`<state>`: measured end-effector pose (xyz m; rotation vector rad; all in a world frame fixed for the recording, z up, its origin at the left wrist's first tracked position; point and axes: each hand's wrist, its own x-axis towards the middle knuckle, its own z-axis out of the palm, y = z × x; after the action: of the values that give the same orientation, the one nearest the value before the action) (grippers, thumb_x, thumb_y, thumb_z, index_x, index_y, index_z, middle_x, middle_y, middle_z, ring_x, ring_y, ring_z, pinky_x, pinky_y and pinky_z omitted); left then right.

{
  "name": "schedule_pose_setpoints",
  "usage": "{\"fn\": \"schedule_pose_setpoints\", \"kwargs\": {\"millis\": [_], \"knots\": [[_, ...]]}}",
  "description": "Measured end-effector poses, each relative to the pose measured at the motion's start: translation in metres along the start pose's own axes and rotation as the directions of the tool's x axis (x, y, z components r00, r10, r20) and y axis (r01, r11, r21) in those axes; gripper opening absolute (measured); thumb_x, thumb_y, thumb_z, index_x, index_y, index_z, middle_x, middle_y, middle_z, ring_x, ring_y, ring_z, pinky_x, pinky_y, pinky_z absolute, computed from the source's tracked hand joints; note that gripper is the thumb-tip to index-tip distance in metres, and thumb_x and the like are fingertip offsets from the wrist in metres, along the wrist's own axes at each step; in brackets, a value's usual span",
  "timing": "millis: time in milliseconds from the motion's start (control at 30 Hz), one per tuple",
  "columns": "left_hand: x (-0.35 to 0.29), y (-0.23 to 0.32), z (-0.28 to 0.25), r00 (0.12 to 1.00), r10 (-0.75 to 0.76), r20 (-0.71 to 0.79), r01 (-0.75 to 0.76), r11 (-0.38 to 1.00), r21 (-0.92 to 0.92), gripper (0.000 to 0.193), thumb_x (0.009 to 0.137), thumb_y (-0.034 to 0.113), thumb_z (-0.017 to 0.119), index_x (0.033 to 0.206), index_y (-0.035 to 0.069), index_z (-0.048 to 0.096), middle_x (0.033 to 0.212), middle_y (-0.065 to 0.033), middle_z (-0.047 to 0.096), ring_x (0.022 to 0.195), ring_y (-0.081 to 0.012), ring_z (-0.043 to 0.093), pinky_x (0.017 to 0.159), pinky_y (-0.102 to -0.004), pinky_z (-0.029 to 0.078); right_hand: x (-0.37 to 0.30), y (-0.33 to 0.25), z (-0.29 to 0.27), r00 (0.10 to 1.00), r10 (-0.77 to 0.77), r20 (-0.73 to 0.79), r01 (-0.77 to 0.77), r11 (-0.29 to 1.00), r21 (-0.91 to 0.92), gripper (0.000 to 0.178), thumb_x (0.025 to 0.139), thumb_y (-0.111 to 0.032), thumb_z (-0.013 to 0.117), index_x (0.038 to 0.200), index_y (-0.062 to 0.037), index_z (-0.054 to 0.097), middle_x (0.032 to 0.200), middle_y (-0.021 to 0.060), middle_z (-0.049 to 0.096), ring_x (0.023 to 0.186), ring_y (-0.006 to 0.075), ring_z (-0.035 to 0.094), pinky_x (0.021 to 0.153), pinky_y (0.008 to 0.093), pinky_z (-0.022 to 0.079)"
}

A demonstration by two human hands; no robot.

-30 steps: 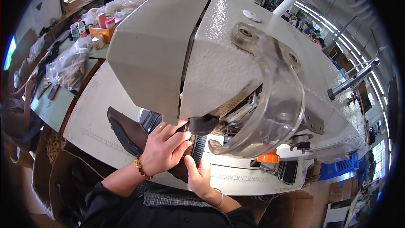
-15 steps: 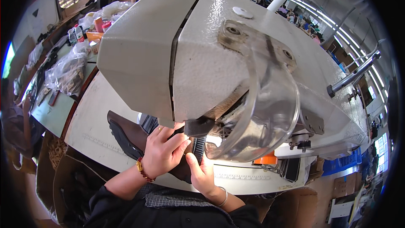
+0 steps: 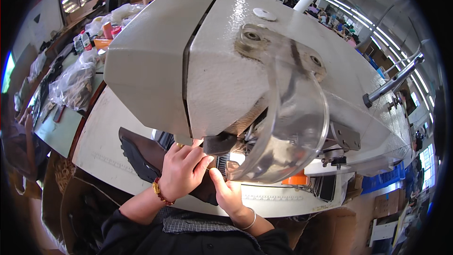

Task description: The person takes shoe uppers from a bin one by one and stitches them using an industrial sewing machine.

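A dark brown shoe (image 3: 150, 150) with a black ridged sole is tilted on its side under the head of a large pale sewing machine (image 3: 160, 66). Closed over its upper, my left hand (image 3: 181, 172) has its fingertips close below the machine head, partly hidden there. My right hand (image 3: 228, 195) grips the shoe's near right side, thumb raised beside the ridged sole edge and fingers mostly out of sight. The needle area is hidden by the machine head, and a clear curved guard (image 3: 297, 127) stands just right of it.
The white machine table (image 3: 106, 137) carries a printed ruler scale near its edge. Right of my hands lie an orange object (image 3: 296, 178) and a dark phone-like slab (image 3: 326, 188). Plastic bags (image 3: 75, 82) and thread spools crowd a bench at left. A cardboard box (image 3: 330, 231) stands below.
My view has shifted slightly, so the machine sits a little further left. Both hands keep their hold on the shoe with hardly any movement.
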<state>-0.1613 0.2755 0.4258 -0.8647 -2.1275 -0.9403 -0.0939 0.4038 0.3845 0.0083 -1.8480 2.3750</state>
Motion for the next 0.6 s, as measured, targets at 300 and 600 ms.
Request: {"fn": "schedule_pose_setpoints", "kwargs": {"millis": [300,600], "knots": [[0.004,-0.001,0.002,1.0,-0.003,0.01,0.003,0.998,-0.057,0.013,0.074,0.009,0.067,0.084,0.006,0.058,0.067,-0.0054,0.055,0.061,-0.0246,0.052,0.058,-0.0349,0.041,0.005,-0.007,-0.006,1.0,-0.008,-0.009,0.006,0.982,-0.191,0.022,0.093,-0.01,0.056,0.11,0.0027,0.059,0.106,0.0034,0.06,0.093,0.0094,0.054,0.082,0.0229,0.043],[0.005,0.002,-0.007,1.0,0.027,0.006,-0.027,0.999,0.022,0.014,0.074,0.01,0.069,0.081,0.005,0.058,0.075,-0.0077,0.061,0.062,-0.0237,0.053,0.06,-0.0343,0.043,-0.011,-0.002,0.002,1.0,0.004,0.018,-0.004,0.999,-0.035,0.027,0.091,-0.011,0.058,0.113,0.005,0.058,0.104,0.0041,0.062,0.094,0.0097,0.055,0.082,0.0241,0.044]]}}
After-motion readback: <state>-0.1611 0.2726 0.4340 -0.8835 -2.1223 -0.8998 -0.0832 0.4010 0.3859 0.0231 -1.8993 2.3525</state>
